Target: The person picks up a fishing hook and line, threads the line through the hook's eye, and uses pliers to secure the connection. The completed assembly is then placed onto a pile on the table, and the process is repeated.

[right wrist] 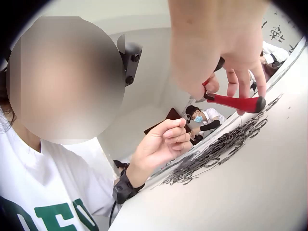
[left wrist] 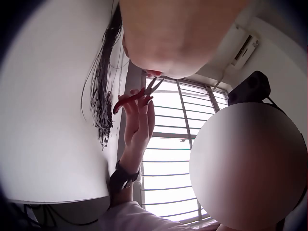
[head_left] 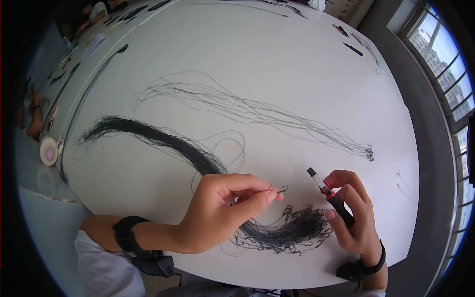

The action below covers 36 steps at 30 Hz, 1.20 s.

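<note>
My left hand (head_left: 213,214) pinches a small dark fish hook (head_left: 283,189) between thumb and forefinger, its bend sticking out past the fingertips. In my right hand (head_left: 360,216) I hold pliers with red and black handles (head_left: 341,209); their jaws stand apart in the left wrist view. A thick bundle of dark fishing lines (head_left: 168,140) runs beneath my left hand. Its near end is a dense cluster of hooks (head_left: 302,225), lying between and below my hands. The right wrist view also shows the red handle (right wrist: 236,103) above these hooks.
A thinner bundle of lines (head_left: 247,108) lies farther back, its hooks (head_left: 369,152) at the right. Loose line loops (head_left: 242,148) lie beside the thick bundle. Two single hooks (head_left: 399,174) are near the right edge. A black pen-like tool (head_left: 353,49) lies at the back right.
</note>
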Tool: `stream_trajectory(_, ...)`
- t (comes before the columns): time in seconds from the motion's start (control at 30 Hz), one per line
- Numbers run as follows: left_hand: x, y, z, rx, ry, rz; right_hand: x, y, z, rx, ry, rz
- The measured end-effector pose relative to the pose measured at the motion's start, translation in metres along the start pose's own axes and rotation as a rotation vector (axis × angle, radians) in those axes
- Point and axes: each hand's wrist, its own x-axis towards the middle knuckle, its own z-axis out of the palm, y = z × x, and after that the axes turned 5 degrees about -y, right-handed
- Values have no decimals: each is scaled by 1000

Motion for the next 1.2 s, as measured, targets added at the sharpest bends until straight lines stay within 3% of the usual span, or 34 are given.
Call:
stream_trajectory(0.1,3,2,0,-157,3,-110,4,-2,4,-59,-10,-123)
stream_trajectory(0.17,3,2,1,-228,14,-156,5,-6,13,-352,42,-276)
stream_trajectory(0.6,-2,4,6,-232,34,-160,2,-13,26,-576,214,-281)
stream_trajectory(0.9,-2,3,10,-219,43,-103,1,-12,27,-588,235,-352)
stream_trajectory(1.2,-2,3,9,-190,54,-85,-2,-10,28,-530,265,-291)
